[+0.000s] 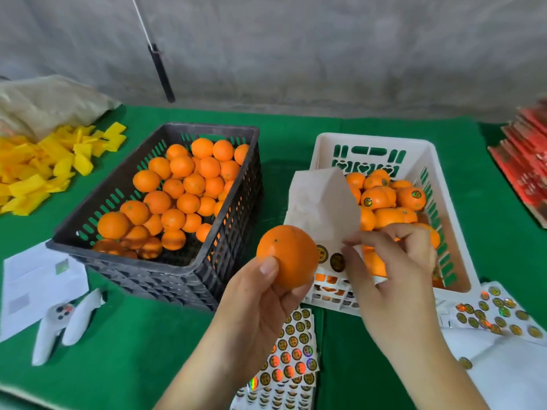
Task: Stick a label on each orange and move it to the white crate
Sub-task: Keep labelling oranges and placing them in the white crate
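The left hand (260, 303) cups an orange (286, 255) from below, thumb pressed on its near face, at about 6 o'clock between the black crate (225, 226) and the white crate (414, 161); the fruit looks firm, round and fairly smooth, likely to roll in a loose palm, so a wrap of fingers under it with the thumb on top seems the safe hold; the right hand (387, 270) pinches the edge of a mostly spent sheet (322, 208), thin and floppy, draped over the white crate's near-left corner, where two labels (337, 261) remain; each label is light, probably tacky, best peeled by its rim; the label should go on bare skin away from the thumb; unlabelled oranges fill the black crate at 10 o'clock, labelled ones the white crate at 2 o'clock.
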The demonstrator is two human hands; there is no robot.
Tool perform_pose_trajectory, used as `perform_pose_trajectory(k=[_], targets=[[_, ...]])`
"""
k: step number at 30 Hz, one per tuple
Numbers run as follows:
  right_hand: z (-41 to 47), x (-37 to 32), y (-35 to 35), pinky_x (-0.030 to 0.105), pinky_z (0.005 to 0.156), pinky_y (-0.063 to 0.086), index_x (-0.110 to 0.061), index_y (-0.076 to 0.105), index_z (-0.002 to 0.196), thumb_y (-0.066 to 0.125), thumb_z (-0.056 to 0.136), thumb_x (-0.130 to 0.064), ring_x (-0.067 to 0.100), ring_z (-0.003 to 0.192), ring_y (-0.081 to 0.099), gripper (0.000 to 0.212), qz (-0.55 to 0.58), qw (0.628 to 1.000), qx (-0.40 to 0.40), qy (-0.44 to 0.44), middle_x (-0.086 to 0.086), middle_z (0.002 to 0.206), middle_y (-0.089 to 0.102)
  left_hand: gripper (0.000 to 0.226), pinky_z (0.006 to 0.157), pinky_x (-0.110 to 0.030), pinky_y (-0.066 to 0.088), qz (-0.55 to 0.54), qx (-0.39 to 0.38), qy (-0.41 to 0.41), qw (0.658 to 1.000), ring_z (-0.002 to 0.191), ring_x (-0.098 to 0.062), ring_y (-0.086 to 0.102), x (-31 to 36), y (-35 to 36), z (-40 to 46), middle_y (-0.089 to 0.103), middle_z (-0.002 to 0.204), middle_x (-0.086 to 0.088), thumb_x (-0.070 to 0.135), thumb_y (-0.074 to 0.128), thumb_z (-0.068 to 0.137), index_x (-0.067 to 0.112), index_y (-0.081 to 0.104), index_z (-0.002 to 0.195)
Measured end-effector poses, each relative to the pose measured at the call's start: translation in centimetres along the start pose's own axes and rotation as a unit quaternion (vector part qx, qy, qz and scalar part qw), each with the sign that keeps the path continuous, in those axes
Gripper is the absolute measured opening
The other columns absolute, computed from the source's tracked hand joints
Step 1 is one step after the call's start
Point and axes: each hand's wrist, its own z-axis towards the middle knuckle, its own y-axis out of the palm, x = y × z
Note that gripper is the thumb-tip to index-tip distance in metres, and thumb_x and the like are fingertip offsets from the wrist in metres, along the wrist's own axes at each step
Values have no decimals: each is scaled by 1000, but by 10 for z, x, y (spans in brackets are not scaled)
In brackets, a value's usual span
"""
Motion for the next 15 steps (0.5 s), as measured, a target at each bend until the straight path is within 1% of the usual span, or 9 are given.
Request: perform_pose_trajectory(k=[1, 3, 5, 7, 9, 11, 12, 13, 15], targets=[[-3, -3, 0, 11, 93, 37, -21, 78, 101, 70, 93, -35, 17, 101, 51, 18, 7, 999, -8, -30, -4, 106, 53, 59, 90, -32, 60, 17, -7, 10, 1000, 119, -33, 68, -1, 2, 0, 75, 121, -12, 53, 97, 58, 25, 82, 107], [-6, -9, -1, 16, 83, 46, -23, 78, 100, 64, 92, -46, 7, 96, 61, 28, 72, 994, -71, -34, -13, 101, 63, 60, 91, -36, 62, 16, -5, 15, 1000, 114, -36, 68, -1, 2, 0, 77, 116, -11, 53, 99, 54, 24, 83, 104], [-7, -10, -4, 10, 77, 46, -23, 80, 101, 70, 89, -49, 1, 93, 64, 30, 105, 988, -108, -18, -21, 97, 67, 64, 92, -37, 62, 15, -15, 19, 1000, 114, -40, 67, -1, -2, -1, 74, 118, -16, 50, 101, 51, 20, 82, 105], [-6, -12, -7, 5, 76, 45, -21, 82, 102, 73, 87, -48, -4, 91, 65, 32, 97, 988, -115, -20, -21, 94, 70, 68, 91, -35, 61, 33, -35, 25, 999, 114, -39, 68, 2, -5, -5, 72, 122, -20, 47, 101, 55, 17, 80, 112], [-6, -15, -10, 5, 74, 45, -23, 82, 99, 67, 89, -52, -3, 88, 67, 34, 122, 986, -113, -21, -19, 91, 74, 61, 91, -30, 59, 61, -63, 39, 995, 111, -30, 72, 6, -7, -8, 75, 118, -14, 46, 98, 62, 21, 79, 114], [-6, -19, -11, 9, 70, 49, -30, 81, 96, 66, 89, -54, 4, 84, 70, 29, 169, 978, -122, 6, -15, 88, 75, 50, 89, -24, 58, 110, -91, 56, 988, 104, -16, 74, 8, -5, -11, 78, 109, -3, 47, 92, 72, 28, 78, 116], [-5, -21, -12, 11, 68, 51, -33, 81, 93, 70, 90, -54, 7, 81, 70, 24, 205, 969, -134, 37, -12, 86, 76, 52, 89, -23, 57, 134, -91, 61, 985, 102, -13, 74, 8, -4, -12, 78, 106, 0, 48, 91, 72, 30, 77, 119], [-4, -24, -12, 15, 67, 53, -33, 81, 89, 76, 89, -54, 6, 77, 71, 21, 262, 951, -146, 81, -9, 84, 76, 58, 90, -25, 57, 151, -82, 62, 983, 102, -14, 74, 7, -4, -12, 78, 107, -1, 50, 92, 70, 31, 75, 122], [-2, -28, -12, 21, 66, 55, -26, 82, 85, 87, 79, -47, 8, 72, 68, 22, 385, 885, -169, 199, -3, 80, 76, 69, 92, -32, 57, 166, -80, 62, 981, 109, -22, 72, 7, -4, -14, 75, 117, -7, 51, 93, 67, 27, 71, 129]])
